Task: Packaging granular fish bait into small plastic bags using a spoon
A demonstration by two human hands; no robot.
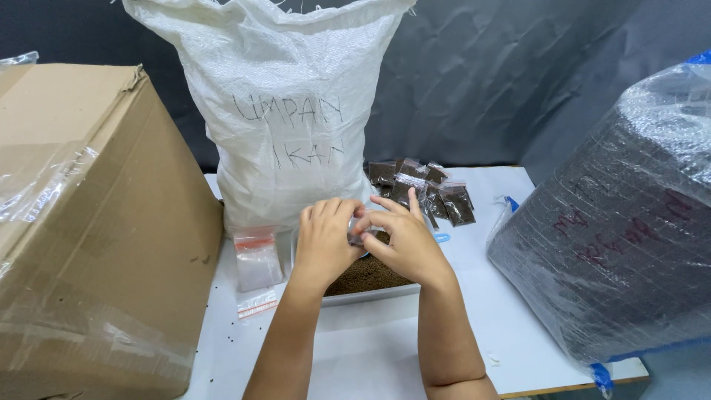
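On my far left stands a big cardboard box [89, 222], taped and partly wrapped in clear film. Just beside it, on the white table [370, 355], a stack of empty zip bags [256, 259] with red seal strips leans by the foot of the white woven sack [285, 111], and one more flat bag lies below the stack.

My left hand [324, 241] and right hand [404, 238] meet over a shallow tray [374, 294] filled with brown pellets [366, 275]. Both hands close on one small clear bag [357, 231], fingers curled round it from either side; it sits between my fingertips, above the far part of the tray. I cannot tell how full it is or whether the seal is shut, since my fingers hide most of it.

As I judge it, I am at the filling or sealing of a single bag, one among many. The next move calls for a steady pinch along the top edge while the bag stays upright, so no pellets spill onto the table, where a few stray grains already lie.

Behind my hands, a pile of filled bags [426, 189], dark with pellets, rests on the table near the sack. A bit of blue [442, 238] shows just right of my right hand. On the far right, a large dark bundle [615, 237] wrapped in clear plastic sits on the table's edge, well apart from the tray
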